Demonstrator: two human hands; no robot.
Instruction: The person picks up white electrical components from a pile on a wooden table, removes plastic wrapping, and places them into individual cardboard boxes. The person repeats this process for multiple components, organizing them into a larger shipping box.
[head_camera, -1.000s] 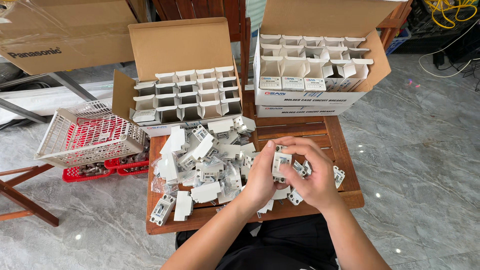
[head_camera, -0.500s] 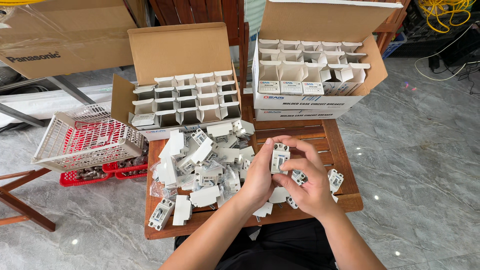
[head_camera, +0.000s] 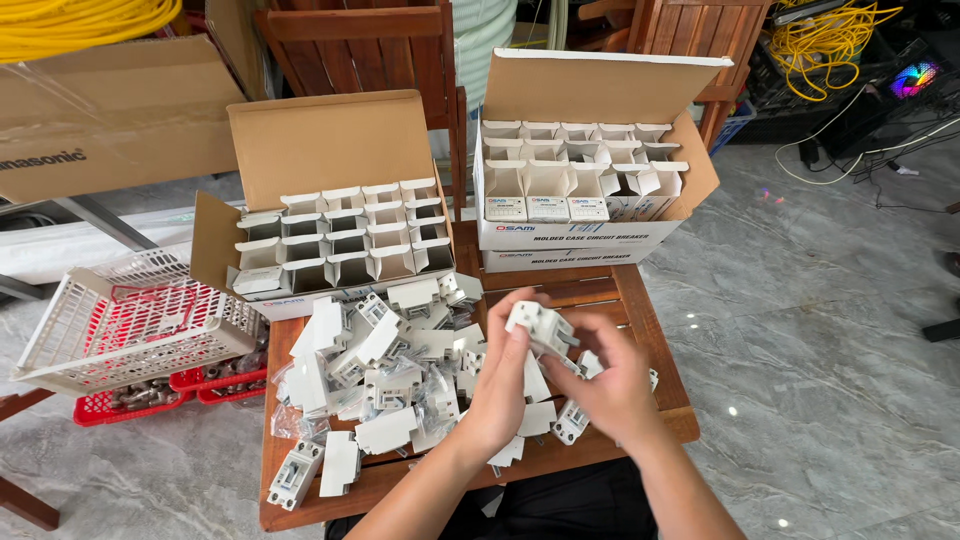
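Both hands (head_camera: 560, 385) grip white breaker (head_camera: 540, 327), underside hidden.

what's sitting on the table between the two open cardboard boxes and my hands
In the head view, a pile of white breaker parts covers the wooden table there, mostly on the left; the right stretch is bare slats.

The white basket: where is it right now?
In the head view the white basket sits tilted at far left, beside the wooden table, on top of a red crate.
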